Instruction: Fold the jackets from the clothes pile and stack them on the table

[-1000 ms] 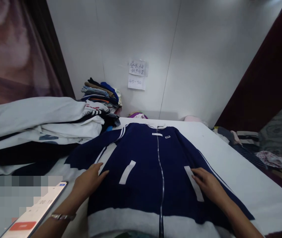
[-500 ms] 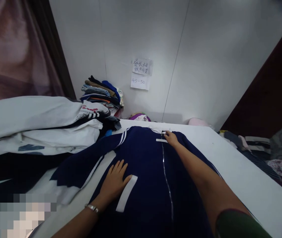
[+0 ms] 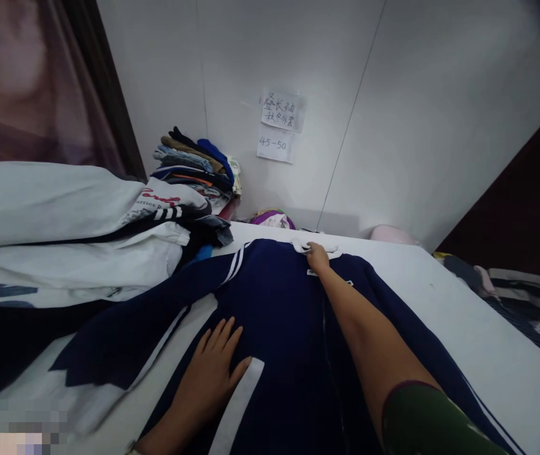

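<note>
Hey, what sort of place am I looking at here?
Probably an indoor clothes-handling workspace: a navy jacket lies spread on a white table, a pile of garments stands near the wall, and handwritten paper signs are up on it.

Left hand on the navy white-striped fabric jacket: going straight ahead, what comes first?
The left hand would first meet more of the navy jacket; beyond, probably the flat white tabletop, though depth is unclear.

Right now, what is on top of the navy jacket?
The left hand lies on the navy jacket's front; the right hand is at its white collar. What they cover cannot be seen.
</note>
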Tool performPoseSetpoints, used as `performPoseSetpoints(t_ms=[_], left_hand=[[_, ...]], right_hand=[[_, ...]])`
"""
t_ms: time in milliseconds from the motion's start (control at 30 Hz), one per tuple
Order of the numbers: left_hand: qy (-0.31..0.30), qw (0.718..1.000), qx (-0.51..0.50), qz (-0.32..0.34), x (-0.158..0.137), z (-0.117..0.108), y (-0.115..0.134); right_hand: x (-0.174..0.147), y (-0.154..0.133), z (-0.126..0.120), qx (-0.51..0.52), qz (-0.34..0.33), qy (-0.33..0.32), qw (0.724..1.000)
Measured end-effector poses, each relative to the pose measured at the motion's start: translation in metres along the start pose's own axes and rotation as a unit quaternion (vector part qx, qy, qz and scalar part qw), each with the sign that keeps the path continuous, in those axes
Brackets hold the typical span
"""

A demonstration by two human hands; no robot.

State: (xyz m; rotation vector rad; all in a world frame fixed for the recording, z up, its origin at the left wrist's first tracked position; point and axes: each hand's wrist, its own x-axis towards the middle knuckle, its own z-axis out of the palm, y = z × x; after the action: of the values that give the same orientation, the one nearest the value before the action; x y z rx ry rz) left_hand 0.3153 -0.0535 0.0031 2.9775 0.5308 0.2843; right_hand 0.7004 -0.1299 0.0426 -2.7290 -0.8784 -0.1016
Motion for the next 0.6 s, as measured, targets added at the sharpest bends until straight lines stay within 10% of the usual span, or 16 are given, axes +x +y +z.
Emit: performPoseSetpoints(t_ms=[400,600], left_hand=[[-0.017,0.999,-0.028,-0.011,0.003,-0.005,0.002],[-0.02,0.999,-0.03,-0.012,0.005,-0.009,0.003]], right_hand=[[-0.042,-0.003,0.01,0.007,-0.12,-0.062,0.991],[-0.115,0.008,-0.008,0.056,-0.141,-0.096,0.984]])
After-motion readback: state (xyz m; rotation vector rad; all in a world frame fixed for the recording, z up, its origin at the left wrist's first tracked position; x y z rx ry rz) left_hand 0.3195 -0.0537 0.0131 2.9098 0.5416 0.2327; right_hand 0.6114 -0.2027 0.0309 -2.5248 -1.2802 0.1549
